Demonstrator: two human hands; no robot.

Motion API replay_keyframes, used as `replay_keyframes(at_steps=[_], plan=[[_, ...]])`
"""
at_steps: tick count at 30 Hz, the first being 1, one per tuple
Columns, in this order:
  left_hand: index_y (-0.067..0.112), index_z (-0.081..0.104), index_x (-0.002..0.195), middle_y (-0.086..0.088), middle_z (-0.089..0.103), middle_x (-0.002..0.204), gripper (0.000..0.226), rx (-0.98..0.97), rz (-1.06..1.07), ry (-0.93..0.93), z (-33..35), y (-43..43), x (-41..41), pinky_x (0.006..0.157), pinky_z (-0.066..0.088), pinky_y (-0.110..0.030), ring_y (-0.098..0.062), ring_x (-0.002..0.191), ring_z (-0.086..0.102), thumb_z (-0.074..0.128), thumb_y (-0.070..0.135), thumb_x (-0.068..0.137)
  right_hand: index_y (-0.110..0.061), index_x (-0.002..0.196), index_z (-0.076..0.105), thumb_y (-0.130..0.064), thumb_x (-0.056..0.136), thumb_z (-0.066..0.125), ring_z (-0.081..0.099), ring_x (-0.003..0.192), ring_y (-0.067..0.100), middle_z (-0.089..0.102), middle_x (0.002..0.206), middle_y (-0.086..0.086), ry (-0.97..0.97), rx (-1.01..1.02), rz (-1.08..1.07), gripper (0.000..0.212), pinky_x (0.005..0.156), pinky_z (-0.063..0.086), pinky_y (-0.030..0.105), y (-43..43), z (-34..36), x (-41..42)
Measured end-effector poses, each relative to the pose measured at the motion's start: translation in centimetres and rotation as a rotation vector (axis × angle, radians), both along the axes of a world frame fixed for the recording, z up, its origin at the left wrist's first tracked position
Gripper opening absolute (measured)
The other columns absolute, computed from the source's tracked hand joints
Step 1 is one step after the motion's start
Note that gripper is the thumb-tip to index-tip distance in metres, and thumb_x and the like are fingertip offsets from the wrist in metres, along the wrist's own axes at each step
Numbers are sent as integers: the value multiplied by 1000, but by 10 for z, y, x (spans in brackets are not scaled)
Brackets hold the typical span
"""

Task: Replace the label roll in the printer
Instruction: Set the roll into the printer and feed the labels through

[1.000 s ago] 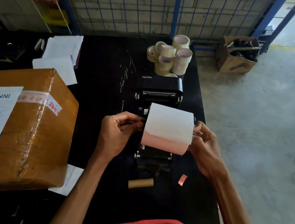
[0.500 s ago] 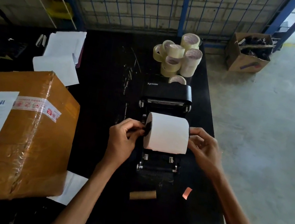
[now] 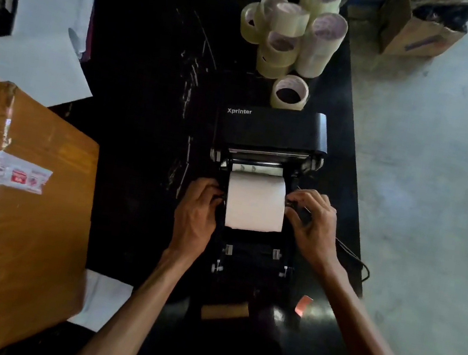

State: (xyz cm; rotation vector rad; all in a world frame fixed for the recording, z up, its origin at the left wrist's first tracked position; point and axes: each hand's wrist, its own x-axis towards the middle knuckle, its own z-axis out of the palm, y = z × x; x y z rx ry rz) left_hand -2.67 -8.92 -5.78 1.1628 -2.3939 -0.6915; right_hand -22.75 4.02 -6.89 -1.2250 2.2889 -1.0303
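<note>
A black Xprinter label printer (image 3: 271,129) lies open on the black table (image 3: 146,100), its lid folded toward me. A full white label roll (image 3: 255,202) sits low in the open bay between the side holders. My left hand (image 3: 196,217) grips the roll's left end and my right hand (image 3: 310,221) grips its right end, fingers curled at the holder on each side. An empty brown cardboard core (image 3: 224,312) lies on the table in front of the printer. The roll's spindle is hidden by my fingers.
Several rolls of clear packing tape (image 3: 293,35) are stacked behind the printer. A large taped cardboard box (image 3: 9,217) fills the left. White papers (image 3: 49,31) lie at the back left, a small pink scrap (image 3: 302,305) at the front right. The table's right edge is close; a cable hangs over it.
Both hands have lowered the label roll from above the printer down into the open bay. The camera has tilted down and moved closer.
</note>
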Motion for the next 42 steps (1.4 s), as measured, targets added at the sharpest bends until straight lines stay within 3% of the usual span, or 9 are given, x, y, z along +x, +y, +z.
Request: replay_keyframes(at_steps=[6, 11, 16, 19, 23, 29, 35, 42], plan=[[-2, 70, 95, -14, 66, 108, 14, 17, 24, -3, -15, 1, -2, 86, 45, -22, -21, 98, 59, 64, -1, 84, -16, 104, 74, -12, 80, 82, 58, 99, 22, 70, 108, 0, 42, 63, 9, 26, 87, 47, 55, 1, -14, -1], [0, 72, 93, -13, 68, 102, 18, 10, 12, -51, -15, 0, -1, 81, 46, -29, -29, 90, 63, 59, 8, 84, -19, 107, 74, -14, 80, 82, 54, 107, 23, 63, 112, 5, 76, 86, 22, 29, 90, 40, 43, 1, -15, -2], [2, 71, 90, -11, 67, 98, 11, -14, 9, -59, -18, 1, 0, 78, 45, -32, -32, 87, 60, 64, 2, 83, -20, 108, 73, -16, 81, 80, 54, 108, 22, 60, 113, 4, 99, 112, 31, 28, 93, 40, 44, 3, -11, -1], [4, 71, 89, -7, 67, 96, 12, -38, 0, -58, -19, 3, 1, 78, 40, -27, -27, 85, 56, 71, -3, 80, -21, 108, 73, -18, 83, 80, 55, 107, 21, 60, 112, 2, 101, 124, 28, 26, 94, 41, 47, 9, -11, 0], [6, 72, 89, -5, 68, 96, 10, -105, -27, -64, -21, 6, 5, 83, 40, -34, -17, 88, 49, 72, 2, 79, -23, 107, 72, -21, 84, 78, 55, 108, 20, 61, 111, 0, 101, 125, 45, 24, 95, 40, 44, 12, -12, 1], [9, 73, 90, -1, 69, 97, 15, -107, -32, -105, -21, 7, 7, 88, 37, -34, -21, 87, 63, 60, 13, 87, -20, 107, 72, -17, 83, 77, 53, 108, 22, 59, 112, 2, 99, 171, 36, 25, 91, 41, 42, 11, -18, 5], [7, 76, 83, -1, 73, 91, 9, -170, -69, -132, -20, 3, 8, 93, 37, -36, -21, 74, 65, 77, 1, 77, -21, 108, 72, -18, 83, 78, 56, 109, 22, 59, 114, 3, 88, 187, 22, 26, 95, 40, 42, 12, -23, 4], [9, 75, 73, -3, 73, 90, 16, -223, -145, -224, -16, 3, 10, 89, 35, -37, -20, 65, 64, 78, -6, 69, -20, 110, 72, -19, 86, 76, 57, 112, 22, 59, 116, 3, 79, 190, 6, 24, 97, 33, 37, 13, -22, 8]])
